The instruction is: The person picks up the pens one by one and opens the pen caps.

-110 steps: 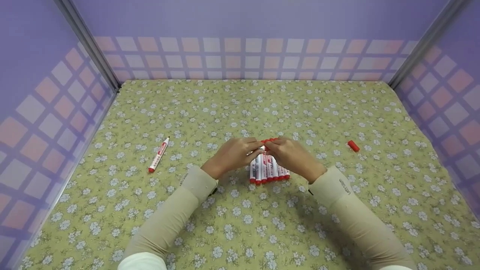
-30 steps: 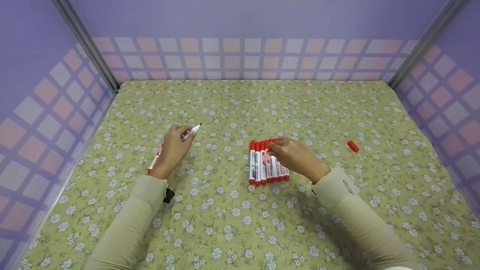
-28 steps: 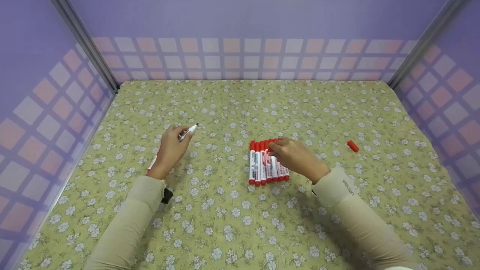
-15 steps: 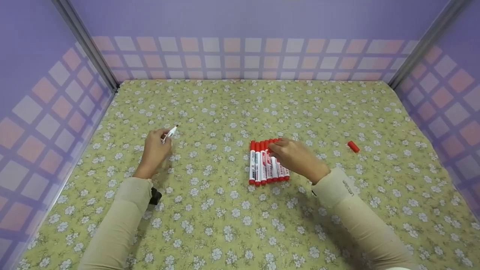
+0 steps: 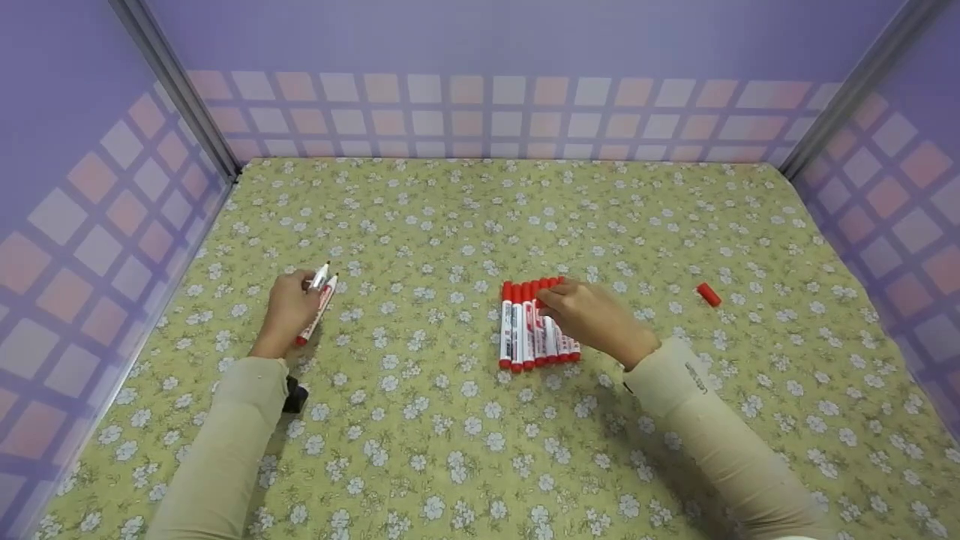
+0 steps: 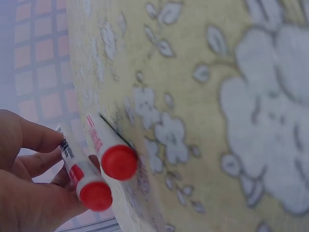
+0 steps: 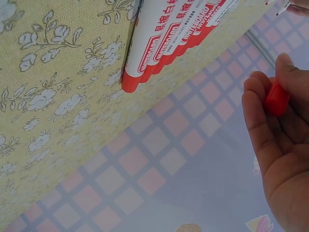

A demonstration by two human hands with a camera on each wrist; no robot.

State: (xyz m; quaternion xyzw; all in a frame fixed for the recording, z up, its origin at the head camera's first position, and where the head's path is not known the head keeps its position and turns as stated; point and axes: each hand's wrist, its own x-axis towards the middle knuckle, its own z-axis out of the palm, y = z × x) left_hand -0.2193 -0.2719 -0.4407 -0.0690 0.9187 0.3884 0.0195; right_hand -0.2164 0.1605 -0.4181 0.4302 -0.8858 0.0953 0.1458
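Between the thumb and fingers of my left hand (image 5: 291, 307) is a whiteboard marker (image 5: 319, 277), uncapped, its dark tip pointing away. Close beside it on the cloth lies a second uncapped marker (image 5: 320, 309); the left wrist view shows both red ends, whether they touch I cannot tell. My right hand (image 5: 596, 315) hovers over a row of red-capped whiteboard markers (image 5: 517, 330), covering part of it. In the right wrist view its thumb and fingers pinch a red marker cap (image 7: 276, 100), apart from the row.
Another red cap (image 5: 708, 294) lies by itself to the right of the row. A floral yellow-green cloth (image 5: 465, 210) covers the table. Purple checked panels (image 5: 480, 112) stand at the back and both sides.
My left hand has carried the uncapped marker from the row leftward and lowered it next to the lying marker. My right hand stays over the row with its cap.
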